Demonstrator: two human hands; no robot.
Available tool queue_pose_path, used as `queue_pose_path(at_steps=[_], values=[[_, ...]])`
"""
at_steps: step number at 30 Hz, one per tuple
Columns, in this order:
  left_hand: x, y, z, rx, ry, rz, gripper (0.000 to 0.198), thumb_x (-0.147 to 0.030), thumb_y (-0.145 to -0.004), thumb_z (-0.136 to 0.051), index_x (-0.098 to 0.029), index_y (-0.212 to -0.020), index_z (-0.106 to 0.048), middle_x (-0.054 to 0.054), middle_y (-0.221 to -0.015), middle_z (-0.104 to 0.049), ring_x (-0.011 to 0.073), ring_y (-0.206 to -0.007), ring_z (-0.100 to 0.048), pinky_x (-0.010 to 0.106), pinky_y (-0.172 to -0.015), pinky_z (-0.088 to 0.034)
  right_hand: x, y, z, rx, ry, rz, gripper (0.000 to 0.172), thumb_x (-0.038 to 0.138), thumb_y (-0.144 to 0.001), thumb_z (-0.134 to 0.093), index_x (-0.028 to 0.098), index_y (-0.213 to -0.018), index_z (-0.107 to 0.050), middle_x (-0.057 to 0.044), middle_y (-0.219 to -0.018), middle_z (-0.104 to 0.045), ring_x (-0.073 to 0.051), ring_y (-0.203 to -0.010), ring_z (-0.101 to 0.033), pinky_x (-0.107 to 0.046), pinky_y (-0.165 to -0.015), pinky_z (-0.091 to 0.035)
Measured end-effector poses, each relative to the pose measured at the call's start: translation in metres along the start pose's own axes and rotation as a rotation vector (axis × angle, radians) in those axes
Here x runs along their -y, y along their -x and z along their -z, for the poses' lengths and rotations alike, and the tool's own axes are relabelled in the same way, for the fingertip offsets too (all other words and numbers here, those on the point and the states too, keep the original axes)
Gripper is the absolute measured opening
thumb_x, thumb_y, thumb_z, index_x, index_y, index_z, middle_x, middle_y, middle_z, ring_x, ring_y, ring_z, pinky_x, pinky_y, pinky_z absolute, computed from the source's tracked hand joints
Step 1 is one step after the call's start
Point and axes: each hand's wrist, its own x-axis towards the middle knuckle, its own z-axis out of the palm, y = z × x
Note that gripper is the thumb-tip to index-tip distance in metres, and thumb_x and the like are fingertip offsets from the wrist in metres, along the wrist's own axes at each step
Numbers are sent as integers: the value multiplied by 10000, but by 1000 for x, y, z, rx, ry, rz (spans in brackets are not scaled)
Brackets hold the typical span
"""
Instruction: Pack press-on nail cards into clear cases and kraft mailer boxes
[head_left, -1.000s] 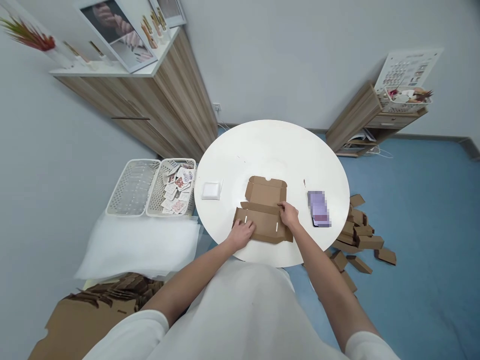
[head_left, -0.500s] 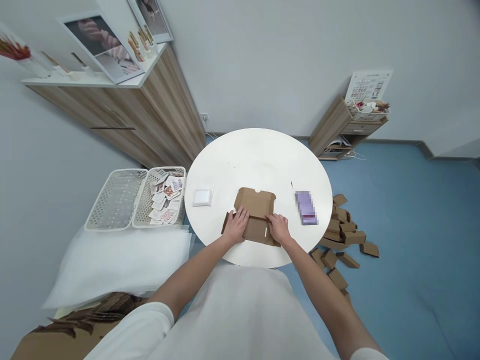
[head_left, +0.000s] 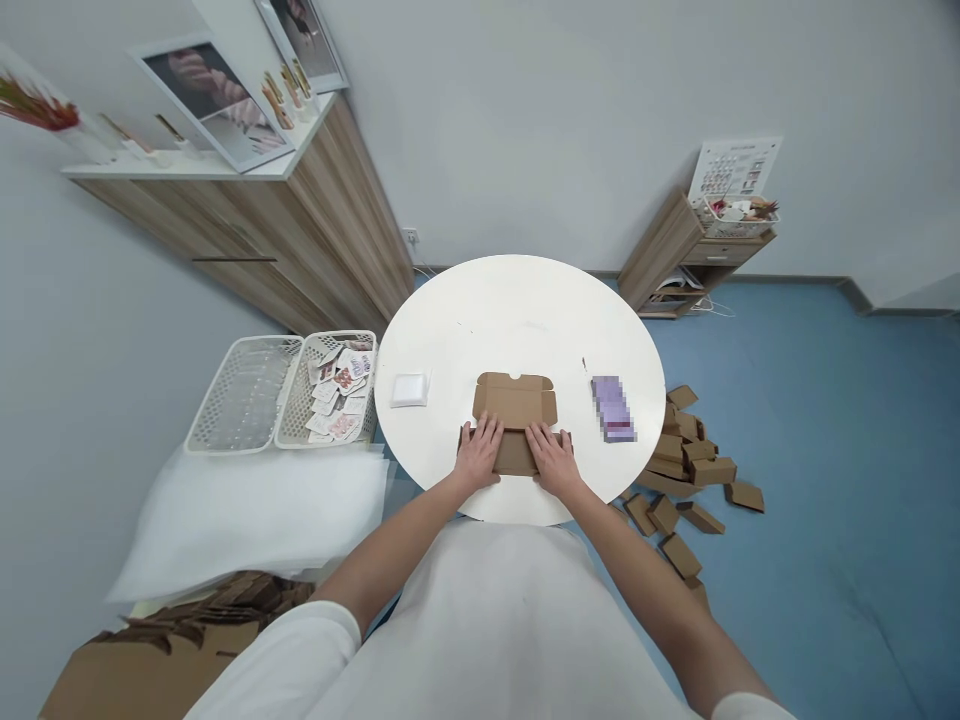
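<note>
Near the centre of the frame, a partly folded brown cardboard mailer box [head_left: 514, 402] lies on a round white table [head_left: 517, 310], its notched lid panel spread flat toward the top of the frame. The person's left hand [head_left: 478, 456] rests on the left part of its lower panel, and the right hand [head_left: 553, 462] on the right part. Both are palm down and opened out, fingers extended over the cardboard near the crease; neither is closed around anything, though whether the thumbs pinch the side flaps cannot be told.

Left of the box on the tabletop is a white packet [head_left: 409, 390]; right of it lies a pixelated purple phone-shaped object [head_left: 613, 410]. At middle left, a white perforated basket of printed cards [head_left: 337, 395] stands beside another holding clear plastic pieces [head_left: 251, 400], above white packing sheets [head_left: 255, 515]. Small brown boxes [head_left: 679, 450] lie heaped on the blue floor [head_left: 825, 420] at lower right.
</note>
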Motion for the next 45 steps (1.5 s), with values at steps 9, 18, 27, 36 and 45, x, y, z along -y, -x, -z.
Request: queue_pose_path(at_steps=[9,18,27,36,45], values=[[41,59,-28,-120,722,657,787,-318,-713,-578,-108,-1365,-190,205,-1354,-361,274,-1233,-383,386,-951,-361,-5,-4,-5,6,-45,22,908,138,-614,-578,181,-1402,-128,-96,-1461,-201,-281,-1328,-149,-536,-1031,-116],[30,40,-32,-181,1093,811,555,-158,-676,-579,-115,-1214,-451,109,-1075,-600,190,-946,-581,283,-818,-438,-3,-2,-9,12,-28,16,873,152,-650,-558,179,-1403,-118,-94,-1464,-192,-284,-1333,-126,-516,-1019,-172],[12,37,-20,-163,1033,741,359,-288,-753,-544,-153,-1085,-564,77,-1007,-628,167,-880,-593,250,-756,-452,1,5,-7,39,-17,77,899,160,-635,-582,184,-1402,-113,-92,-1468,-175,-273,-1331,-116,-508,-1023,-159],[7,36,-15,-26,733,727,246,-297,-763,-534,-161,-964,-572,70,-952,-645,193,-869,-593,262,-723,-431,1,12,-11,102,-29,150,1038,303,-580,-679,193,-1404,-57,-109,-1483,-70,-294,-1339,-46,-519,-1010,-138],[19,30,-15,44,821,768,230,-313,-720,-567,-178,-906,-550,67,-990,-640,206,-912,-582,265,-727,-421,-1,14,-8,128,-7,179,1048,404,-576,-671,190,-1406,-68,-112,-1484,-46,-306,-1340,-30,-534,-1012,-101]])
